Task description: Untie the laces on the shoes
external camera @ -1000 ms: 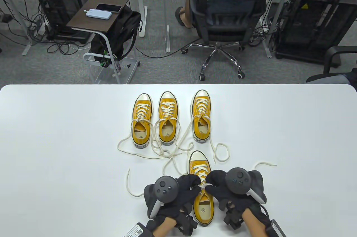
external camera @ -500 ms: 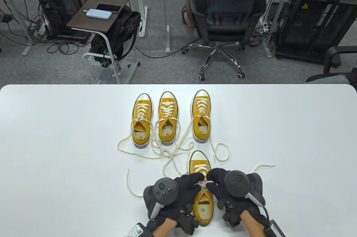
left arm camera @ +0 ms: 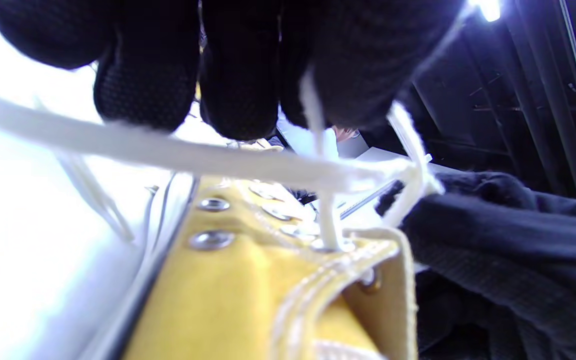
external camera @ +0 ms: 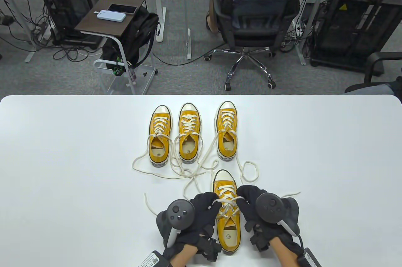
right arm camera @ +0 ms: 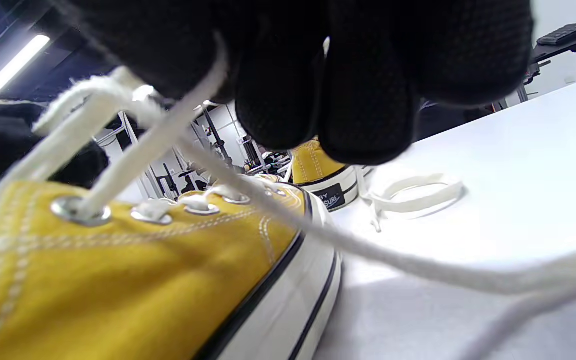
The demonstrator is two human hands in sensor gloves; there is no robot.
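A yellow sneaker (external camera: pixel 226 216) with cream laces stands nearest me, toe pointing away. My left hand (external camera: pixel 211 204) is at its left side and my right hand (external camera: pixel 244 197) at its right. Each pinches a strand of the lace (external camera: pixel 227 200), which stretches across the top eyelets between them. In the left wrist view a strand (left arm camera: pixel 313 115) runs from an eyelet up into the gloved fingers (left arm camera: pixel 240 90). The right wrist view shows a strand (right arm camera: pixel 163 140) rising from the top eyelet into the fingers (right arm camera: pixel 288 100). Loose lace ends trail left (external camera: pixel 147 207) and right (external camera: pixel 290 193) on the table.
Three more yellow sneakers (external camera: pixel 160 136) (external camera: pixel 188 135) (external camera: pixel 226 132) stand in a row farther back, their loose laces (external camera: pixel 188 174) sprawling toward the near shoe. The white table (external camera: pixel 62 169) is bare on both sides. Beyond it a person sits in an office chair (external camera: pixel 251 19).
My hands have drawn apart, the left one moving left. The bunched lace between them has opened into a strand stretched across the shoe, and the trailing right end has been pulled in.
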